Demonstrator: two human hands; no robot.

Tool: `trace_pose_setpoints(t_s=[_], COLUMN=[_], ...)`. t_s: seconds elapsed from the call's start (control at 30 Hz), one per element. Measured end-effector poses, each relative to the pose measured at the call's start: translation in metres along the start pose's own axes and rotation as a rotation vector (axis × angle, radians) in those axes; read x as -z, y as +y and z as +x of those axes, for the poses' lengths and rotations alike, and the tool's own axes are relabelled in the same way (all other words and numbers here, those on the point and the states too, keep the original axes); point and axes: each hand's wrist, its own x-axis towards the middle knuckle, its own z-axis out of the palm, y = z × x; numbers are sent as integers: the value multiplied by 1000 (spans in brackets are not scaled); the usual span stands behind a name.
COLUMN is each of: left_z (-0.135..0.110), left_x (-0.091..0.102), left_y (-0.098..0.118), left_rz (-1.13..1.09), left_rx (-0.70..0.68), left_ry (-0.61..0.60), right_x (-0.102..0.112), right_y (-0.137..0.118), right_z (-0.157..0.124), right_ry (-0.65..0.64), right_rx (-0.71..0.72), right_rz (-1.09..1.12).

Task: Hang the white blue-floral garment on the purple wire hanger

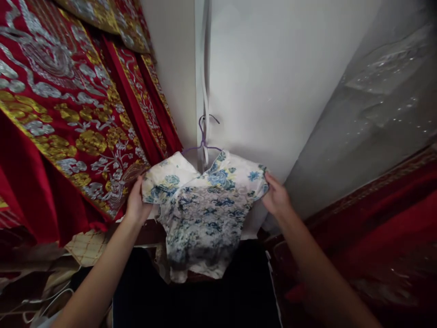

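Note:
A small white garment with blue and yellow flowers hangs on a purple hanger against a white wall. My left hand grips its left sleeve, fingers closed on the cloth. My right hand pinches the right sleeve at its edge. Both arms reach up from below, and the garment is spread flat between the two hands.
Red garments with gold and silver embroidery hang close on the left. A garment in a clear plastic cover and more red cloth hang on the right. A white strap runs down the wall. Below is dark fabric.

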Motion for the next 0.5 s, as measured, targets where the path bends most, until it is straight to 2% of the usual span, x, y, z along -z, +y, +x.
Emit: trace_pose_setpoints(t_s=[0.1, 0.2, 0.27, 0.33, 0.4, 0.43, 0.47, 0.5], left_z=[12, 16, 14, 11, 10, 10, 10, 10], left_x=[-1, -8, -15, -22, -26, -27, -27, -28], left_y=[11, 31, 42, 46, 41, 36, 29, 23], left_rz=[141, 510, 730, 831, 824, 784, 723, 646], left_rx=[-137, -377, -519, -582, -559, -527, -488, -452], left_ry=[61, 0, -73, -91, -71, -63, -51, -27], right_x=[3, -12, -28, -43, -54, -58, -60, -62], right_y=[-32, -66, -82, -94, -105, -111, -118, -125], right_z=[26, 44, 39, 16, -17, -34, -50, -63], right_ry=[89, 157, 137, 80, -28, -135, -307, -557], right_rx=[-15, 78, 126, 150, 158, 163, 173, 186], right_rz=[152, 125, 73, 25, -24, -52, -70, -63])
